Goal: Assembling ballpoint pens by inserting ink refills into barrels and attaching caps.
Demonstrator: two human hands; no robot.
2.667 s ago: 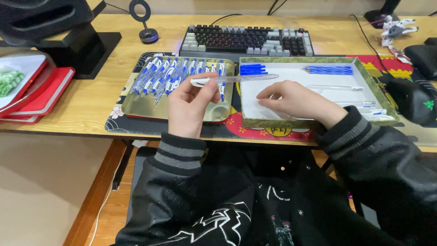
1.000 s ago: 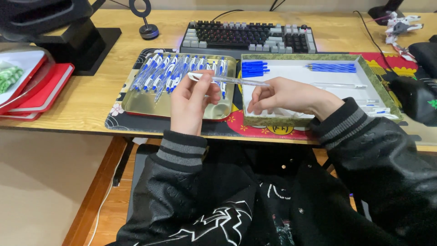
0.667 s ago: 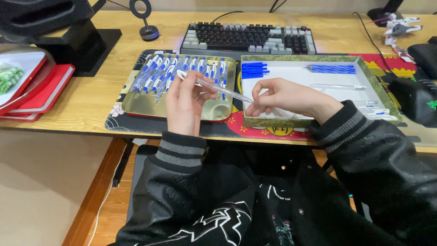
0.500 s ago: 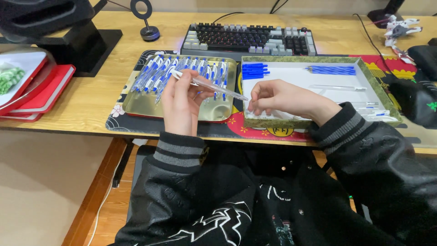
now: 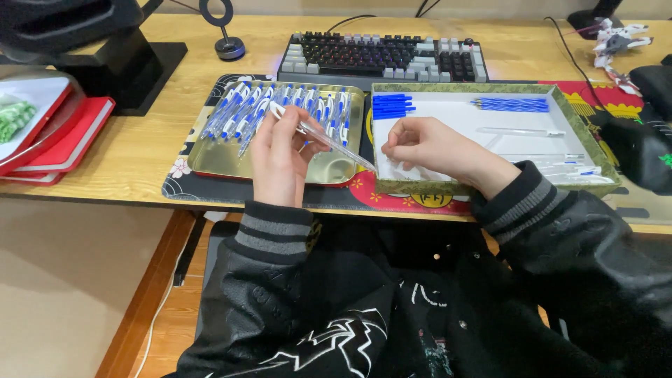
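I see a light wooden desk [image 5: 140,150] carrying everything. Along its back edge sits a dark keyboard [image 5: 385,56], with a small ring stand [image 5: 227,45] to its left. A patterned desk mat [image 5: 413,199] lies along the front edge, and 2 trays rest on it: a gold tray [image 5: 210,157] and a green-rimmed tray [image 5: 588,136]. At the left edge are stacked red books [image 5: 59,143] and a black stand [image 5: 136,70].
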